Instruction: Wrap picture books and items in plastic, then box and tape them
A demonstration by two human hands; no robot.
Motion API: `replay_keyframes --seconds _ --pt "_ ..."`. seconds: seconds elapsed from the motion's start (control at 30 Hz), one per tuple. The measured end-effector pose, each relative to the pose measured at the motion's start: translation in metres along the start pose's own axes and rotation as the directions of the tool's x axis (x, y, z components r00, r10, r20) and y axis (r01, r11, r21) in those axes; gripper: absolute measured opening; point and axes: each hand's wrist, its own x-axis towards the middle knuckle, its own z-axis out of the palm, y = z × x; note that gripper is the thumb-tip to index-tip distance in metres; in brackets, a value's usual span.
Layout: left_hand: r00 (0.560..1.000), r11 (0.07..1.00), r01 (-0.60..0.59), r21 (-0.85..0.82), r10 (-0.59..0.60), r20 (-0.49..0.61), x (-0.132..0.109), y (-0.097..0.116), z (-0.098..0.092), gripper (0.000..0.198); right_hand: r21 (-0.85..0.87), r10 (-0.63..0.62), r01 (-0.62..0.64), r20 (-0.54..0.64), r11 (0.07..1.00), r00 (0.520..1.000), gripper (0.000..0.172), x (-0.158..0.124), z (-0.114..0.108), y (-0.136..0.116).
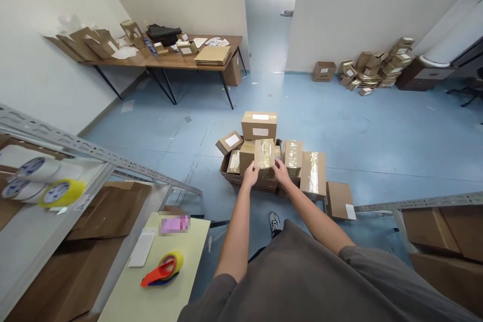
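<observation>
A small taped cardboard box is held between my two hands, over a pile of other boxes. My left hand closes on its near left corner, and my right hand grips the near right corner. Under and around it, several taped cartons fill a large open carton on the floor. Behind stands a bigger box with two white labels. A labelled box leans at the left rim. To the right are a taped box and a taller taped carton.
A pale table at lower left bears a red tape dispenser. Metal shelving with tape rolls stands left, more shelving right. A brown carton sits near the right shelf. Against the walls are a wooden table and stacked boxes.
</observation>
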Motion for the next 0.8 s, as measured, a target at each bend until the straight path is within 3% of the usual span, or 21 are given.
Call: replay_keyframes --seconds 0.1,0.2,0.27,0.33,0.53,0.67,0.8 --pt "1.000 0.999 0.026 0.041 -0.026 0.001 0.051 0.021 0.004 0.050 0.014 0.029 -0.029 0.017 0.999 0.999 0.057 0.049 -0.002 -0.004" --pt "0.995 0.996 0.085 0.036 -0.083 -0.059 0.090 0.035 -0.003 0.067 -0.017 0.027 -0.027 0.018 0.999 0.999 0.065 0.087 -0.004 -0.010" --pt "0.984 0.991 0.128 0.046 -0.121 -0.135 0.105 0.040 -0.013 0.079 -0.039 0.059 -0.060 -0.023 0.997 0.998 0.072 0.104 -0.008 -0.012" --pt "0.978 0.991 0.121 0.051 -0.110 -0.180 0.110 0.040 -0.025 0.079 -0.027 0.085 -0.087 -0.057 0.996 0.995 0.075 0.113 -0.012 -0.013" --pt "0.963 0.997 0.070 -0.020 -0.073 -0.260 0.079 0.025 -0.052 0.052 0.041 -0.025 0.025 0.011 0.999 1.000 0.066 0.101 -0.002 -0.024" --pt "0.930 0.999 0.032 -0.040 -0.044 -0.365 0.044 0.017 -0.068 0.043 -0.006 -0.133 0.134 0.118 0.991 0.984 0.058 0.072 0.030 -0.043" --pt "0.895 0.999 -0.014 -0.047 -0.008 -0.446 -0.003 0.011 -0.098 0.042 -0.013 -0.217 0.224 0.211 0.974 0.953 0.054 0.033 0.074 -0.065"
